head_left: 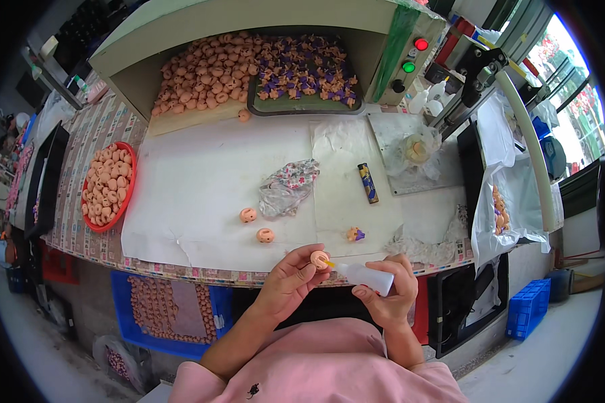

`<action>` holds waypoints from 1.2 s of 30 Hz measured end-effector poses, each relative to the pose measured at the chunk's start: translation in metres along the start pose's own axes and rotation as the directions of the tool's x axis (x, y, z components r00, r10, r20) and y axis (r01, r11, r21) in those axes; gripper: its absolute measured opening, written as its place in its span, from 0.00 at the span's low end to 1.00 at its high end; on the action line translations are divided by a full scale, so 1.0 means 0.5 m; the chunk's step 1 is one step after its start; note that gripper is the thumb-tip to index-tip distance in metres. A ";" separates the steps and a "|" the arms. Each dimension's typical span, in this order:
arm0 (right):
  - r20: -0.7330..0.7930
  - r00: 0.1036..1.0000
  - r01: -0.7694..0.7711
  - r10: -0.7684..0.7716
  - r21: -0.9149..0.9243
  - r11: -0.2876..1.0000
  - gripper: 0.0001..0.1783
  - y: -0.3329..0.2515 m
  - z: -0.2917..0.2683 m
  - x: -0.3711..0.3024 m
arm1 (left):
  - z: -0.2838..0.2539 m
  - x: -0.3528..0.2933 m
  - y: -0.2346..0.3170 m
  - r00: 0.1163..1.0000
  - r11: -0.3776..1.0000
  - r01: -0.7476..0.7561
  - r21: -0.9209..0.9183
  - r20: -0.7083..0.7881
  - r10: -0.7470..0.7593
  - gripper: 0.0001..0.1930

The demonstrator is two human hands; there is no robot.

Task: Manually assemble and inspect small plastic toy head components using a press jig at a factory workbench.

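My left hand (288, 279) pinches a small peach-coloured doll head (318, 259) between thumb and fingers at the table's near edge. In my right hand (398, 295) is a white squeeze bottle (368, 277), tilted on its side. Its thin yellow tip points left and meets the doll head, or comes very near it. Two more doll heads, an upper one (248, 215) and a lower one (265, 236), lie beyond my left hand. Past the bottle sits a small peach and purple figure body (355, 234).
A crumpled floral cloth (290, 188) and a dark blue patterned tube (368, 183) lie mid-table. At left stands a red basket (132, 176) of heads. Heads are heaped under the beige hood (249, 21), beside a black tray (302, 109) of bodies. A metal plate (396, 151) lies right.
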State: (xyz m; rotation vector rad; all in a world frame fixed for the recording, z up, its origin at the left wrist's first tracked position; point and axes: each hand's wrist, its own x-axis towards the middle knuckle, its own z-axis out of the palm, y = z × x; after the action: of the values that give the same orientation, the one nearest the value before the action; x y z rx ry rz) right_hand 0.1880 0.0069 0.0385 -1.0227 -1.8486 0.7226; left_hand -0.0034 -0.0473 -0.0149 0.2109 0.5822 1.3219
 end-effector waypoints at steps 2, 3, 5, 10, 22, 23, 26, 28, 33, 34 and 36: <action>0.003 1.000 -0.003 0.002 0.007 1.000 0.27 0.001 0.002 0.002 | -0.002 0.000 -0.001 1.000 1.000 0.000 -0.002 -0.002 0.000 0.19; 0.004 1.000 -0.004 0.004 0.013 1.000 0.27 0.001 0.002 0.002 | -0.002 0.000 -0.002 1.000 1.000 0.001 -0.003 -0.002 -0.001 0.19; 0.004 1.000 -0.007 0.007 0.014 1.000 0.27 0.000 0.002 0.003 | -0.002 0.001 -0.002 1.000 1.000 0.003 0.001 -0.005 -0.003 0.19; -0.007 1.000 -0.012 0.012 -0.002 1.000 0.26 0.004 -0.001 -0.001 | -0.006 0.003 -0.006 1.000 1.000 0.007 0.019 -0.007 -0.007 0.20; -0.004 1.000 0.018 -0.018 -0.003 1.000 0.25 0.002 -0.007 -0.005 | -0.002 0.002 -0.011 1.000 1.000 0.000 0.025 -0.005 0.000 0.19; -0.007 1.000 0.007 -0.007 -0.004 1.000 0.25 0.002 -0.007 -0.005 | -0.003 0.002 -0.011 1.000 1.000 -0.004 0.025 -0.003 0.004 0.19; -0.018 1.000 0.020 -0.021 -0.008 1.000 0.23 0.005 -0.013 -0.003 | -0.003 0.001 -0.013 1.000 1.000 -0.015 0.019 0.000 0.015 0.18; -0.026 0.999 0.044 -0.045 -0.012 0.999 0.22 0.006 -0.016 -0.002 | -0.003 0.003 -0.016 1.000 1.000 -0.023 0.014 0.000 0.023 0.17; -0.025 0.999 0.039 -0.039 -0.022 0.999 0.21 0.005 -0.026 -0.008 | -0.001 0.004 -0.020 0.998 0.998 -0.061 -0.019 0.015 0.061 0.15; -0.025 0.999 0.038 -0.039 -0.022 0.999 0.21 0.005 -0.027 -0.011 | -0.001 0.005 -0.021 0.998 0.998 -0.060 -0.019 0.015 0.060 0.15; -0.020 1.000 0.012 -0.012 -0.005 1.000 0.22 0.007 -0.028 -0.017 | -0.002 0.005 -0.023 0.996 0.996 -0.085 -0.011 0.032 0.086 0.15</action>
State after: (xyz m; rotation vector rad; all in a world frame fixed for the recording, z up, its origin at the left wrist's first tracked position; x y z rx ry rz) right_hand 0.2038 0.0025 0.0385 -1.0171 -1.8390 0.6990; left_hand 0.0064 -0.0478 -0.0218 0.2508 0.5444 1.4015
